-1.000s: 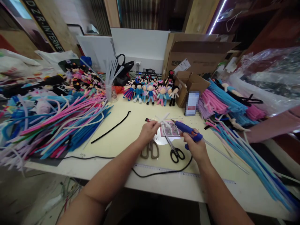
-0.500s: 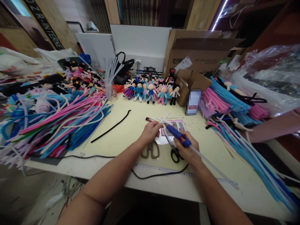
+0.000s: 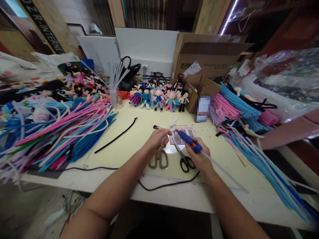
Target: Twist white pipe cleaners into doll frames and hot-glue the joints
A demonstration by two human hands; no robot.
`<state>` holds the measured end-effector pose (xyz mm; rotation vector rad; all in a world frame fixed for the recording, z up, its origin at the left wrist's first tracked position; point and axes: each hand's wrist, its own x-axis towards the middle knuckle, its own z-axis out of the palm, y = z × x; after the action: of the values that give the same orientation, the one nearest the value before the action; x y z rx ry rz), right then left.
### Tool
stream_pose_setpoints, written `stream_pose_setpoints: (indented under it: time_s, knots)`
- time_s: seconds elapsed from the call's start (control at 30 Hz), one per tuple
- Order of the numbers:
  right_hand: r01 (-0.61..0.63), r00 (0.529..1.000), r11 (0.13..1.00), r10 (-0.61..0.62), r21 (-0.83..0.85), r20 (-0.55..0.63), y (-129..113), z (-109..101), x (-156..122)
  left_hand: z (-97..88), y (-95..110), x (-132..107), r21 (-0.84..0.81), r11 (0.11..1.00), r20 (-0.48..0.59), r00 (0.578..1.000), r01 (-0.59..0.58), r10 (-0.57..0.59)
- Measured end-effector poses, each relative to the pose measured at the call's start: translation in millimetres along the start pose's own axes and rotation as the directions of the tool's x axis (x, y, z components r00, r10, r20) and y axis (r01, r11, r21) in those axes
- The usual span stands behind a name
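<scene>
My left hand (image 3: pixel 157 140) pinches a small white pipe-cleaner piece (image 3: pixel 173 123), whose fuzzy ends stick out beyond the fingertips. Wrapped in my right hand (image 3: pixel 201 156) is a blue hot glue gun (image 3: pixel 187 139), its nozzle pointing left, a little apart from the white piece. A long translucent glue stick (image 3: pixel 225 171) runs out of the gun's back. Beneath the hands lie black-handled scissors (image 3: pixel 184 163) and a brown-handled pair (image 3: pixel 163 160) partly hidden by the left hand. A printed picture card (image 3: pixel 189 132) lies just behind the gun.
Piles of coloured pipe cleaners lie at left (image 3: pixel 72 132) and right (image 3: pixel 251 156). Small dolls (image 3: pixel 158 99) stand at the back beside a cardboard box (image 3: pixel 206 63). A black pipe cleaner (image 3: pixel 116 135) and a black cord (image 3: pixel 161 186) lie on the table.
The glue gun's nozzle has drawn slightly away from the white piece. My left hand has turned the piece a little. The whole view has shifted slightly.
</scene>
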<state>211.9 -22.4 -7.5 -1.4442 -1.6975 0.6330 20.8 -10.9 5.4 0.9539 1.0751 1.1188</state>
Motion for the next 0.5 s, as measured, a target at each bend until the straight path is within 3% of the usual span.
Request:
stream_pose_setpoints:
  time_s: [0.17, 0.33, 0.5]
  knots:
    - [-0.089, 0.996, 0.996, 0.089, -0.022, -0.022, 20.1, -3.0, 14.0, -9.9, -0.8, 5.5, 0.036, 0.996, -0.086, 0.992, -0.086, 0.089]
    - [-0.148, 0.987, 0.986, 0.152, -0.070, 0.048, 35.8, 1.8, 20.7, -10.5, 0.5, 4.7, 0.275, 0.954, -0.124, 0.980, -0.119, 0.158]
    - [-0.063, 0.983, 0.995, 0.075, -0.071, 0.167, 42.4, -14.4, 19.5, -10.5, 0.9, 4.6, 0.379, 0.914, -0.096, 0.976, -0.145, 0.195]
